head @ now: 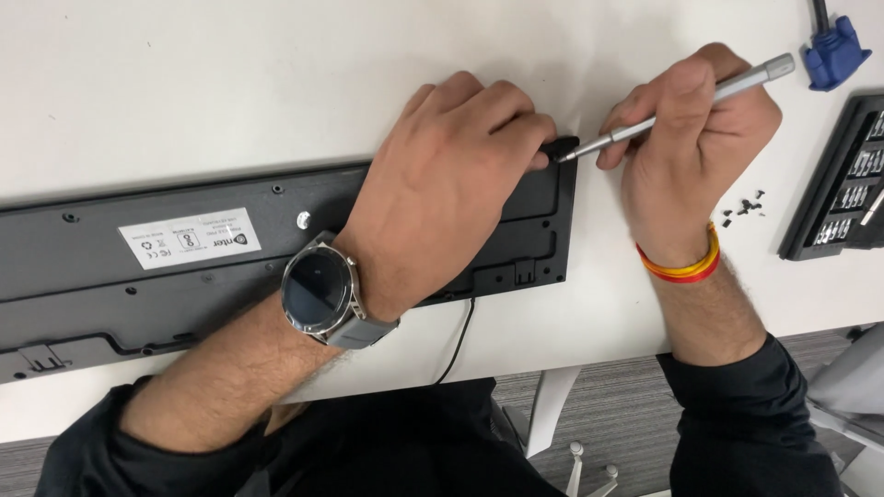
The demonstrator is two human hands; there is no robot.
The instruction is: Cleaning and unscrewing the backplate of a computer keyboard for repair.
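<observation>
Left hand point(451, 175) presses flat on the keyboard point(184, 276) right end; right hand point(686, 147) grips the screwdriver point(681, 106), tip at the far-right corner.

Open white table point(230, 83) beyond the upturned black keyboard point(138, 285), far and left. Right of the keyboard's end, narrow passage only: loose black screws point(746, 208), then the bit case point(843, 184) at the right edge, blue cable plug point(834, 53) far right. Thin black cord point(460, 340) trailing over the near edge
</observation>
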